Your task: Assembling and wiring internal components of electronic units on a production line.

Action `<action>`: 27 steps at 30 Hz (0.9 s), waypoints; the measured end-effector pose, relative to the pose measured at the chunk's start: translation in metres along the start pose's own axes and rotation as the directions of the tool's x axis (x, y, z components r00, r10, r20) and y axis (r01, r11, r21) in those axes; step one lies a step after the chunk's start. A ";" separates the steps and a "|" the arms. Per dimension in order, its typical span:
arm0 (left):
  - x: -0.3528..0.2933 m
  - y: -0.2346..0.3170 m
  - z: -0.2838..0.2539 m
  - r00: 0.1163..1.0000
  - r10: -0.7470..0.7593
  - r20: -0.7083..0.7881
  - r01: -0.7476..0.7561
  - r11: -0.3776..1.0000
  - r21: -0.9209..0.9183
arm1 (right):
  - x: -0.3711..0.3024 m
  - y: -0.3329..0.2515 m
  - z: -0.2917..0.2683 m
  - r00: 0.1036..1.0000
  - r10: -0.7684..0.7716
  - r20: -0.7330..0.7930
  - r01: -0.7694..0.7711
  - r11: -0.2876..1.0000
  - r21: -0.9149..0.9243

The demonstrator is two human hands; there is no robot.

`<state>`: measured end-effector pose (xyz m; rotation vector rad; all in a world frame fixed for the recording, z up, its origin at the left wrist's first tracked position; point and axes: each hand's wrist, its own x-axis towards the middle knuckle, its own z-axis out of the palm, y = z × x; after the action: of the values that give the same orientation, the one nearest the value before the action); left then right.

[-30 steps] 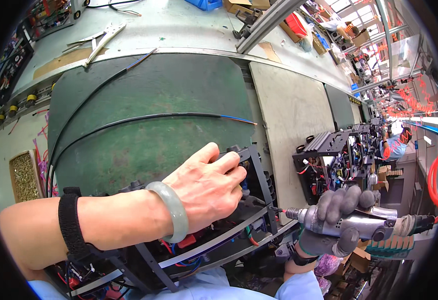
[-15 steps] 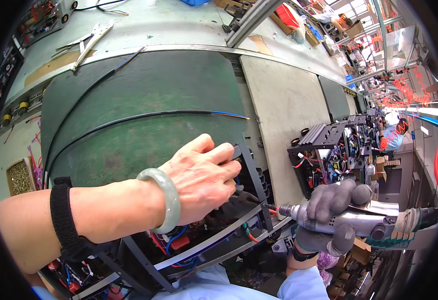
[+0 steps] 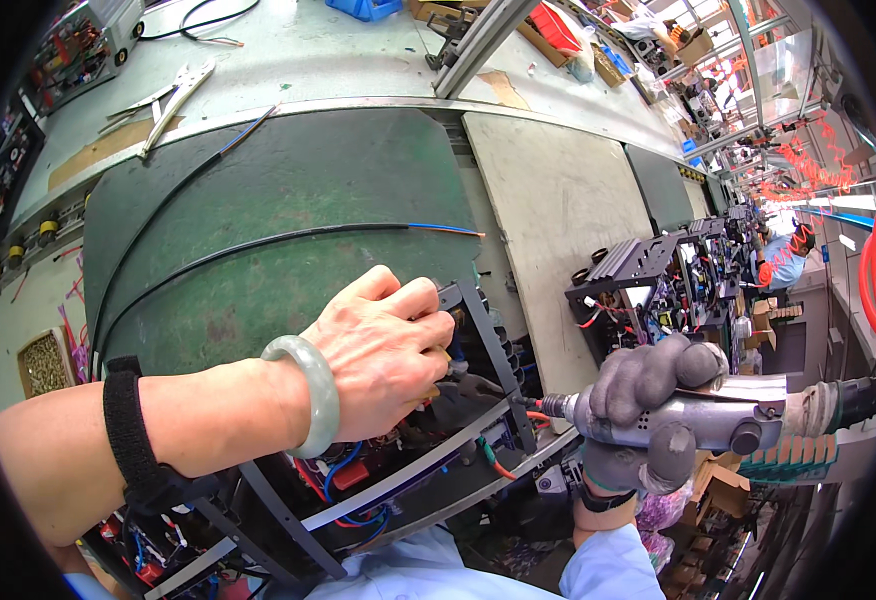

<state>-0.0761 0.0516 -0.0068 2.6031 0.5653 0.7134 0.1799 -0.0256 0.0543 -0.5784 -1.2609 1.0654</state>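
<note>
My bare left hand [image 3: 370,355], with a pale green bangle [image 3: 308,390] on its wrist, reaches into a dark metal machine frame [image 3: 493,345] full of wires. Its fingers are curled closed at the frame's far right corner, and they hide most of what they grip. In a grey glove, my right hand [image 3: 648,410] is wrapped round a silver power screwdriver [image 3: 703,415] lying nearly level. The screwdriver's narrow tip points left at the frame's right side bar; whether it touches a screw there is hidden. Red and blue wires [image 3: 343,470] show below my left wrist.
Two black cables [image 3: 298,232] lie across the green work mat [image 3: 288,170]. Beyond them are white-handled pliers [image 3: 178,100]. A box of small fasteners [image 3: 46,362] is at left. More wired frames [image 3: 638,275] stand along the line at right, with a co-worker [image 3: 786,258] farther back.
Both hands and the screwdriver appear slightly farther left, as does the bench, so the view has shifted a little. Both grips look the same.
</note>
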 end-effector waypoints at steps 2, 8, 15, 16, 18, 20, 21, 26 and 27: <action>0.000 0.000 0.000 1.000 -0.001 -0.002 0.001 1.000 -0.002 | -0.001 0.000 0.002 1.000 0.007 -0.029 -0.008 1.000 -0.022; 0.000 0.000 0.001 1.000 -0.011 0.017 0.012 1.000 -0.026 | 0.015 0.002 -0.018 0.961 0.079 0.266 -0.108 0.990 0.095; 0.001 -0.001 0.000 1.000 0.013 -0.002 -0.013 0.999 -0.033 | 0.001 -0.003 -0.008 0.995 0.064 0.080 -0.070 0.995 0.070; 0.001 -0.001 -0.001 1.000 0.017 0.006 -0.017 0.999 -0.028 | 0.000 -0.005 -0.006 0.996 0.068 0.054 -0.071 0.996 0.055; -0.001 -0.003 -0.003 1.000 0.019 0.018 -0.018 1.000 -0.017 | -0.002 -0.006 -0.004 0.998 0.068 0.012 -0.069 0.997 0.033; -0.004 -0.004 -0.006 0.998 -0.004 0.070 0.004 1.000 -0.007 | -0.001 -0.004 -0.006 0.998 0.060 0.026 -0.061 0.997 0.056; -0.004 -0.004 -0.006 0.999 0.013 0.038 -0.013 1.000 -0.011 | 0.001 -0.003 -0.009 0.997 0.053 0.058 -0.058 0.995 0.087; -0.002 -0.001 -0.002 0.997 -0.025 0.068 0.027 0.999 -0.037 | 0.006 0.003 -0.022 0.989 0.012 0.145 -0.035 0.987 0.157; -0.002 0.000 -0.002 0.998 -0.028 0.062 0.031 0.999 -0.043 | 0.009 0.005 -0.025 0.976 0.006 0.219 -0.051 0.978 0.202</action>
<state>-0.0784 0.0514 -0.0060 2.5607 0.5624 0.6278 0.2016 -0.0108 0.0480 -0.3282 -1.3126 1.2935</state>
